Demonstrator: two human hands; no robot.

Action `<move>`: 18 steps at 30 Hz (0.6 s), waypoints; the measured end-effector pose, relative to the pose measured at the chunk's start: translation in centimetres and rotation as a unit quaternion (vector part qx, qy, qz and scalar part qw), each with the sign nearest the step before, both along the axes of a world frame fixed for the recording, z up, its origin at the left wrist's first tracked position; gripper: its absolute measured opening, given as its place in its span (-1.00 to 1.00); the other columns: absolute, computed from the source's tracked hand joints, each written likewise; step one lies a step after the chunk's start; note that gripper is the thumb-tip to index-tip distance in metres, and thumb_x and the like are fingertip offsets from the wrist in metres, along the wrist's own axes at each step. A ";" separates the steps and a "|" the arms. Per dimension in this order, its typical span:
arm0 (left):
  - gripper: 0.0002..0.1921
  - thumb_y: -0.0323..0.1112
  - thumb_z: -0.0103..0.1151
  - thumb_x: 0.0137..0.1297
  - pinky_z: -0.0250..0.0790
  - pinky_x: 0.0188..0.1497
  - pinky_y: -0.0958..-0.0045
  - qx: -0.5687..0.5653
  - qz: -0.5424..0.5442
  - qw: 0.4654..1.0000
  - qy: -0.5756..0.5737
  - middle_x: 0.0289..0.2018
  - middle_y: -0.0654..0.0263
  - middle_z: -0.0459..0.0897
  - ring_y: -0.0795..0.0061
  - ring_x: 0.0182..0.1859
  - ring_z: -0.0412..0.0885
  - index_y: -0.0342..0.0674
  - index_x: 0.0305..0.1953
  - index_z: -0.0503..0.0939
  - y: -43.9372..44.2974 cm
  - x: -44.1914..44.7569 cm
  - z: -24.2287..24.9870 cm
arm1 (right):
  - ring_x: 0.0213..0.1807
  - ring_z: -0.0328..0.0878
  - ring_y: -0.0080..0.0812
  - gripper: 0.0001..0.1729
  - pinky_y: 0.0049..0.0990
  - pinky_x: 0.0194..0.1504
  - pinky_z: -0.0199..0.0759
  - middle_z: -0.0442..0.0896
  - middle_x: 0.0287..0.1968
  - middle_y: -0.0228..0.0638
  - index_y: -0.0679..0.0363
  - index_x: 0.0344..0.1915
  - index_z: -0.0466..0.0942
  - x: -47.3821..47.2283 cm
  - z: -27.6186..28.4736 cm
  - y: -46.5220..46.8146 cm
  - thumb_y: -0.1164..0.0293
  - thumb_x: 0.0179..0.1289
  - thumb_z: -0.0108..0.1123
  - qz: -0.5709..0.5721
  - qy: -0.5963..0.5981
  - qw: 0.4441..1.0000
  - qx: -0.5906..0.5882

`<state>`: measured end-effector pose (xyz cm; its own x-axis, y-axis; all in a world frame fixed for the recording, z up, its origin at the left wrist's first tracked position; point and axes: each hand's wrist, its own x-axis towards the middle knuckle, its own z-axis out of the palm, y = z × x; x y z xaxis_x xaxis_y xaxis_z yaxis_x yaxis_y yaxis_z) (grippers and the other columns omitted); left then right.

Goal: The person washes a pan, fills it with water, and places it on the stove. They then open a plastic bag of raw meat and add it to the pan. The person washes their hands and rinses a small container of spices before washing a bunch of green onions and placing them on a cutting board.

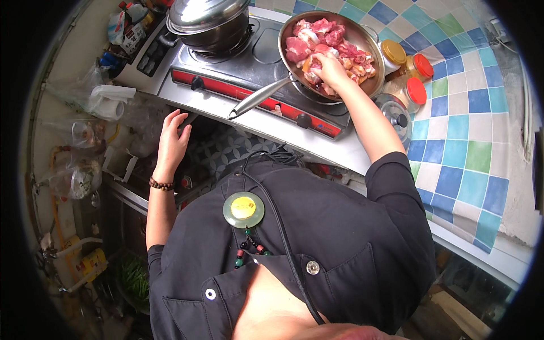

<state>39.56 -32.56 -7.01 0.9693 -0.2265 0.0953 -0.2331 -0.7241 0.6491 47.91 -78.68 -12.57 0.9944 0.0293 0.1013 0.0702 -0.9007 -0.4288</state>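
Note:
Chunks of raw meat [335, 36] fill much of a stainless steel frying pan [365, 34] on the right side of a two-burner gas stove [238, 78]. My right hand [328, 70] reaches into the pan from the right, its fingers down among the pieces. The fingertips are hidden, so whether they grip a piece does not show. The pan's long metal handle [261, 95] points toward my left, over the stove's front edge. My left hand [174, 138], with a beaded bracelet on the wrist, hangs in the air before the counter, fingers apart and holding nothing.
A lidded pot [212, 32] stands on the left burner. Lidded jars [408, 91] and a glass lid [393, 114] crowd the pan's right side, by a checked wall covering [459, 127]. Plastic bags [83, 174] hang at left; greens [135, 276] lie below. A black cord [278, 225] crosses my chest.

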 end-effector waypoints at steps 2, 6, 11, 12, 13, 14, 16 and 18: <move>-0.70 -0.40 0.12 0.26 0.40 -0.03 0.43 -0.005 0.006 1.000 0.013 0.15 0.18 0.37 0.31 -0.02 0.52 -0.29 0.02 0.48 0.4 -0.4 -0.5 | 0.04 0.46 -0.04 -0.46 -0.28 0.04 0.37 0.42 0.06 -0.02 0.06 0.10 0.45 0.6 -0.4 0.3 0.37 0.05 0.28 0.000 0.020 1.000 0.006; -0.70 -0.41 0.11 0.26 0.41 -0.06 0.46 -0.008 0.009 1.000 0.018 0.15 0.19 0.37 0.34 -0.02 0.53 -0.30 0.02 0.48 1.3 -1.0 -1.5 | 0.06 0.45 -0.06 -0.49 -0.28 0.06 0.36 0.47 0.05 -0.01 0.15 0.07 0.45 0.5 0.4 0.5 0.32 0.08 0.25 0.043 0.030 0.999 0.005; -0.70 -0.42 0.11 0.26 0.42 -0.06 0.46 -0.006 0.031 0.999 0.039 0.15 0.20 0.37 0.34 -0.04 0.53 -0.30 0.02 0.48 2.4 -1.7 -2.0 | 0.26 0.28 -0.10 -0.51 -0.20 0.22 0.20 0.41 0.19 -0.11 0.11 0.13 0.42 -0.8 2.1 -3.4 0.34 0.16 0.14 -0.027 -0.028 0.992 -0.121; -0.70 -0.42 0.11 0.26 0.42 -0.06 0.46 -0.007 0.035 0.998 0.047 0.15 0.21 0.37 0.34 -0.04 0.53 -0.30 0.02 0.48 2.4 -1.7 -1.9 | 0.29 0.25 -0.10 -0.52 -0.16 0.23 0.16 0.39 0.22 -0.13 0.10 0.14 0.41 -1.0 2.2 -3.7 0.36 0.17 0.10 -0.030 -0.014 0.989 -0.142; -0.70 -0.42 0.11 0.26 0.42 -0.06 0.46 -0.011 0.033 0.998 0.046 0.15 0.21 0.37 0.35 -0.04 0.53 -0.30 0.02 0.48 2.4 -1.8 -2.1 | 0.31 0.22 -0.10 -0.52 -0.13 0.25 0.13 0.38 0.24 -0.16 0.09 0.15 0.41 -1.2 2.2 -3.8 0.37 0.18 0.05 -0.031 0.001 0.986 -0.163; -0.70 -0.42 0.12 0.26 0.42 -0.06 0.46 -0.015 0.031 0.998 0.045 0.15 0.21 0.37 0.35 -0.04 0.53 -0.30 0.02 0.48 2.4 -1.9 -2.3 | 0.33 0.19 -0.10 -0.52 -0.10 0.26 0.10 0.36 0.26 -0.18 0.08 0.16 0.40 -1.3 2.2 -3.9 0.39 0.19 0.01 -0.033 0.015 0.982 -0.184; -0.70 -0.42 0.12 0.26 0.42 -0.06 0.46 -0.021 0.027 0.998 0.047 0.14 0.21 0.37 0.35 -0.04 0.52 -0.30 0.02 0.48 2.1 -1.9 -2.1 | 0.36 0.15 -0.11 -0.53 -0.08 0.29 0.02 0.38 0.24 -0.22 0.02 0.15 0.41 -0.8 1.5 -4.6 0.39 0.22 -0.10 -0.028 0.045 0.968 -0.243; -0.70 -0.42 0.12 0.26 0.43 -0.07 0.46 -0.028 0.032 0.998 0.053 0.15 0.20 0.37 0.35 -0.03 0.52 -0.30 0.01 0.48 1.8 -2.0 -1.8 | 0.34 0.19 -0.13 -0.55 -0.10 0.27 0.04 0.42 0.20 -0.25 0.00 0.11 0.44 -0.5 1.2 -4.5 0.38 0.24 -0.21 -0.024 0.052 0.956 -0.287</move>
<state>37.61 -30.80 -8.78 0.9869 -0.1613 0.0027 -0.1158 -0.6971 0.7076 47.42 -83.18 -11.34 0.9998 0.0049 -0.0176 0.0072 -0.9908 0.1351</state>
